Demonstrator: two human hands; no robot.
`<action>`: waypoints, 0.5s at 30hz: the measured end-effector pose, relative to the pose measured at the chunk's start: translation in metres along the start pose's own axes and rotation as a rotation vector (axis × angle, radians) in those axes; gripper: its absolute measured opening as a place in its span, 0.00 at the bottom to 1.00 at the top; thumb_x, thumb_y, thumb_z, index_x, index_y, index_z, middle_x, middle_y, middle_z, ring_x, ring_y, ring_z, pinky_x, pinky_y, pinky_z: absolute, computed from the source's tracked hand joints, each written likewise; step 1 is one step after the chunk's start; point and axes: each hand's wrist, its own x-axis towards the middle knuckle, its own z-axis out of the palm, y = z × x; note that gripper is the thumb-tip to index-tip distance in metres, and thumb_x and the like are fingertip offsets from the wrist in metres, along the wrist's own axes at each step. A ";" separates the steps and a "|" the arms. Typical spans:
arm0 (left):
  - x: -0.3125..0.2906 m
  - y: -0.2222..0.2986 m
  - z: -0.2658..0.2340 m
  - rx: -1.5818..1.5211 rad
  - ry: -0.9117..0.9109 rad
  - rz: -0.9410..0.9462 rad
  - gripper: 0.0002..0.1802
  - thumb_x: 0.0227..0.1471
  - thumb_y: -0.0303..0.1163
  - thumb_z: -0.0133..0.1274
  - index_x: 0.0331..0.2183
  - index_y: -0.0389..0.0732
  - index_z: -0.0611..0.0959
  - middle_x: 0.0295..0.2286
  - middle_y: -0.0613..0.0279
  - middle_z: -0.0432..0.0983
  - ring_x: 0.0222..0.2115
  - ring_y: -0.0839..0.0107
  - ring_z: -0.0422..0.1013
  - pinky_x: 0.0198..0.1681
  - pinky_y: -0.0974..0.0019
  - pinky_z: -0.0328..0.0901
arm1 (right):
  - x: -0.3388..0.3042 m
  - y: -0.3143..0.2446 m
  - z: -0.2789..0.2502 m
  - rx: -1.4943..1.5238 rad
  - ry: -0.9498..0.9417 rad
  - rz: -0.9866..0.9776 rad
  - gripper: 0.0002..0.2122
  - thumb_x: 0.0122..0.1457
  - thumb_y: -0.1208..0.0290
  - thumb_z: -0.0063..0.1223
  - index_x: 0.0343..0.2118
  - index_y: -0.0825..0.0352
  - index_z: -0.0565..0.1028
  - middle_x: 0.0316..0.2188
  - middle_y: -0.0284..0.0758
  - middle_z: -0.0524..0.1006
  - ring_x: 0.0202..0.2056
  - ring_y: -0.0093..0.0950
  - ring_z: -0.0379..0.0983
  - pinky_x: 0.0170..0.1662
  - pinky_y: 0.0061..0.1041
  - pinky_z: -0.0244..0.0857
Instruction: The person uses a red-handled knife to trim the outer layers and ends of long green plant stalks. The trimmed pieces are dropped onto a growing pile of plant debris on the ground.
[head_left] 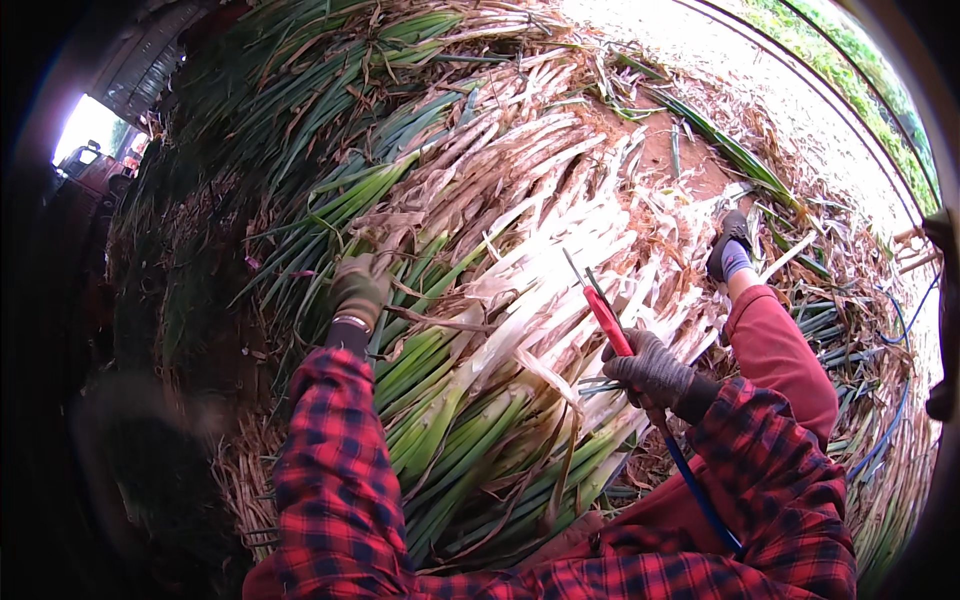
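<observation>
A thick layer of large green onions [500, 330] covers the ground in front of me, green leaves to the left, pale stalks and roots to the right. My left hand [360, 285], in an olive work glove, is among the leaves at the left side. Its fingers are curled against the leaves, with the tips partly hidden. My right hand [650, 365], in a grey glove, is closed round a red-bodied tool [608, 322] with two thin prongs pointing up and left over the white stalks. A blue hose [705, 500] runs below that hand toward my lap.
My right leg [780, 350] stretches out at the right, its dark shoe [728, 245] beside the root ends. Another heap of green onions [300, 90] lies at the far left. Dry husks [840, 215] and more blue hose [885, 435] lie at the right.
</observation>
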 end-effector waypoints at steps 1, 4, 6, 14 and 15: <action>0.001 -0.038 -0.002 -0.212 0.066 0.113 0.20 0.41 0.38 0.59 0.37 0.36 0.79 0.32 0.44 0.75 0.35 0.47 0.72 0.39 0.53 0.65 | 0.001 -0.003 0.007 -0.003 -0.018 -0.015 0.10 0.50 0.73 0.54 0.34 0.65 0.66 0.12 0.30 0.64 0.09 0.21 0.59 0.09 0.23 0.53; -0.034 -0.041 -0.030 -0.194 0.239 0.153 0.18 0.42 0.37 0.60 0.34 0.37 0.77 0.27 0.46 0.75 0.30 0.47 0.71 0.35 0.54 0.66 | -0.006 0.004 0.004 0.005 -0.003 -0.030 0.10 0.50 0.73 0.54 0.34 0.65 0.66 0.11 0.31 0.63 0.08 0.22 0.59 0.08 0.23 0.51; -0.066 -0.018 -0.065 -0.255 0.220 0.213 0.16 0.44 0.35 0.59 0.35 0.38 0.78 0.28 0.47 0.75 0.30 0.49 0.71 0.35 0.56 0.66 | -0.014 0.012 -0.001 0.026 0.008 -0.027 0.10 0.50 0.73 0.54 0.34 0.65 0.66 0.11 0.31 0.63 0.07 0.22 0.59 0.08 0.24 0.51; -0.178 -0.006 -0.216 0.058 0.573 0.513 0.17 0.46 0.26 0.55 0.42 0.45 0.78 0.34 0.53 0.75 0.35 0.50 0.71 0.37 0.54 0.67 | -0.026 0.013 0.018 0.010 -0.076 -0.090 0.11 0.49 0.73 0.55 0.34 0.65 0.66 0.11 0.30 0.64 0.08 0.22 0.60 0.08 0.23 0.51; -0.192 -0.029 -0.244 0.245 0.662 0.486 0.20 0.45 0.25 0.55 0.44 0.47 0.77 0.36 0.53 0.74 0.36 0.50 0.71 0.38 0.54 0.67 | -0.024 0.009 0.027 0.010 -0.137 -0.118 0.11 0.49 0.74 0.55 0.34 0.65 0.67 0.11 0.29 0.64 0.08 0.21 0.60 0.09 0.22 0.52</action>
